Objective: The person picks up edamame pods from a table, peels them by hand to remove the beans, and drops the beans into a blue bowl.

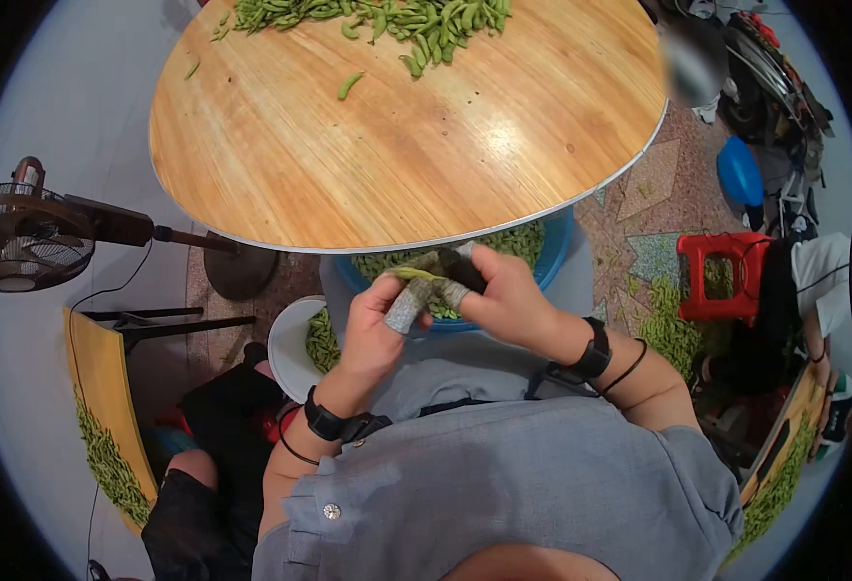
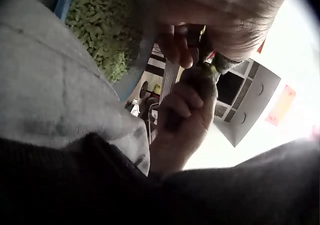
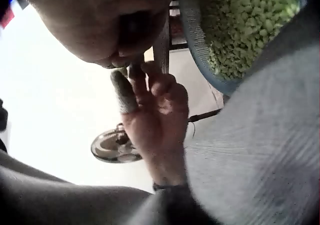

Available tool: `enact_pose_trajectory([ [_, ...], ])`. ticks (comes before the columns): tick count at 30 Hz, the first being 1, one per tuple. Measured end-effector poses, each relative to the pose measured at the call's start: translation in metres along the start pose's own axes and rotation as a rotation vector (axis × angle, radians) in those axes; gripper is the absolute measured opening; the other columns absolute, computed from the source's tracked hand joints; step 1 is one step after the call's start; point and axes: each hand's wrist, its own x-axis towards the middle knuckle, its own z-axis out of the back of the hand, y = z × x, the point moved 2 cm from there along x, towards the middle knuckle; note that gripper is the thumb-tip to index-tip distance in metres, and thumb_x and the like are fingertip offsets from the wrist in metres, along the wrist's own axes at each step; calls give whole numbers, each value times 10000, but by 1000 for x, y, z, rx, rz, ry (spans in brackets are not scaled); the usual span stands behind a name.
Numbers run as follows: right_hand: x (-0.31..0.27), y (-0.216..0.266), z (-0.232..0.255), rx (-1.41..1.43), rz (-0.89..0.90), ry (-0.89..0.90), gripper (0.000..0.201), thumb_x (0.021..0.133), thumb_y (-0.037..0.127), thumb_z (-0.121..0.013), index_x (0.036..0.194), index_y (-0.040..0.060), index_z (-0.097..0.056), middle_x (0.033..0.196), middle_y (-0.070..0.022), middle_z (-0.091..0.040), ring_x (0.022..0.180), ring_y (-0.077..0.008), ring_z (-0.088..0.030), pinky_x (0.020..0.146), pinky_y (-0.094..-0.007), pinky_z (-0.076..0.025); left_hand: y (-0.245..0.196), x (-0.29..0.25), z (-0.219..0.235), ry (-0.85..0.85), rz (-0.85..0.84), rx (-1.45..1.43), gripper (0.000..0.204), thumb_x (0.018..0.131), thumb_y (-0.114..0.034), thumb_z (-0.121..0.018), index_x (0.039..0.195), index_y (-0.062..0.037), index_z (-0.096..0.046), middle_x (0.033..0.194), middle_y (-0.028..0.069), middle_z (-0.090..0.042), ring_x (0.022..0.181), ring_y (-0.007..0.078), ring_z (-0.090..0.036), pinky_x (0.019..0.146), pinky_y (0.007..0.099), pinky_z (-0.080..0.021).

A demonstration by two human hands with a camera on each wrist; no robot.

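Observation:
Both hands meet over a blue basin (image 1: pixel 554 254) of green beans, just below the table's near edge. Fingertips and thumbs are wrapped in grey tape. A yellow-green pod (image 1: pixel 416 273) lies between them; the left hand (image 1: pixel 372 327) pinches it between thumb and fingers. Close against it, the right hand (image 1: pixel 511 298) has its thumb and fingers bent at the pod's other end. In the left wrist view the right hand (image 2: pixel 182 115) shows curled fingers beside a bit of green. In the right wrist view the left hand (image 3: pixel 155 115) shows its taped thumb; the pod is mostly hidden there.
A round wooden table (image 1: pixel 397 145) carries a heap of pods (image 1: pixel 435 29) at its far side. Left are a white bucket (image 1: pixel 290 339) with pods and a fan (image 1: pixel 33 232). Right are a red stool (image 1: pixel 723 276), pods on the floor (image 1: pixel 671 334) and a seated person.

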Motion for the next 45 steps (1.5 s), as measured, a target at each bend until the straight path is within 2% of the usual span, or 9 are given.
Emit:
enact_pose_trajectory([
  [2, -2, 11, -3, -339, 241, -25, 166, 797, 134, -592, 849, -2, -513, 781, -221, -582, 716, -406, -589, 607, -405, -483, -3, 1, -1, -4, -84, 67, 175, 925, -121, -544, 1057, -27, -610, 912, 21, -602, 728, 89, -565, 643, 219, -458],
  [8, -6, 12, 2, -270, 211, 24, 168, 823, 110, -529, 945, -5, -509, 823, -224, -589, 789, -416, -593, 670, -415, -486, -11, -3, -3, -137, 35, -111, 159, 929, -93, -510, 1060, -23, -569, 847, 26, -572, 716, 100, -554, 635, 232, -466],
  [26, -2, 19, 6, -29, -40, 305, 313, 856, 108, -466, 1143, -13, -490, 952, -178, -597, 882, -261, -591, 786, -351, -461, -8, -6, -1, 29, 75, 86, 119, 939, -98, -477, 1001, -24, -546, 703, -36, -500, 597, 30, -449, 541, 183, -374],
  [29, 0, 10, 4, -62, -6, 289, 285, 850, 104, -465, 1107, -16, -489, 926, -179, -589, 863, -260, -579, 779, -360, -459, -3, -2, 2, 8, 50, 263, 172, 903, -115, -539, 1037, -9, -548, 733, 31, -535, 598, 140, -504, 547, 260, -398],
  [33, 3, -1, -1, -24, 108, 197, 272, 844, 103, -466, 1089, -14, -491, 871, -141, -580, 763, -217, -564, 697, -336, -465, -13, -3, -5, -122, -571, 1029, 115, 824, -69, -584, 908, -18, -523, 781, 162, -532, 676, 365, -505, 601, 376, -438],
  [35, 3, 9, 3, 196, -260, 323, 260, 867, 102, -447, 1114, 37, -499, 770, -44, -520, 608, -124, -476, 537, -274, -410, -15, -2, -6, -115, -565, 1098, 135, 799, -70, -602, 890, -16, -518, 813, 204, -521, 717, 428, -481, 626, 410, -440],
  [38, 2, 13, 8, 632, -582, 444, 283, 907, 108, -417, 1181, 118, -486, 715, 43, -424, 530, -36, -328, 446, -204, -282, -19, -1, -1, -79, -566, 982, 95, 845, -70, -577, 895, -14, -517, 718, 145, -518, 616, 326, -514, 561, 358, -426],
  [40, 1, 21, 12, 704, -612, 476, 300, 921, 111, -401, 1211, 148, -470, 707, 54, -404, 528, -26, -300, 443, -193, -253, -8, -1, 7, 123, 149, -17, 123, 922, -134, -517, 978, -28, -541, 652, 54, -480, 498, 168, -472, 466, 280, -368],
  [45, -6, 14, 10, 851, -673, 474, 315, 949, 134, -400, 1255, 186, -452, 691, 66, -381, 510, -19, -270, 433, -183, -217, -3, 0, 1, 225, 354, -633, 161, 971, -165, -430, 980, -46, -538, 609, -9, -416, 462, 70, -370, 438, 219, -295],
])
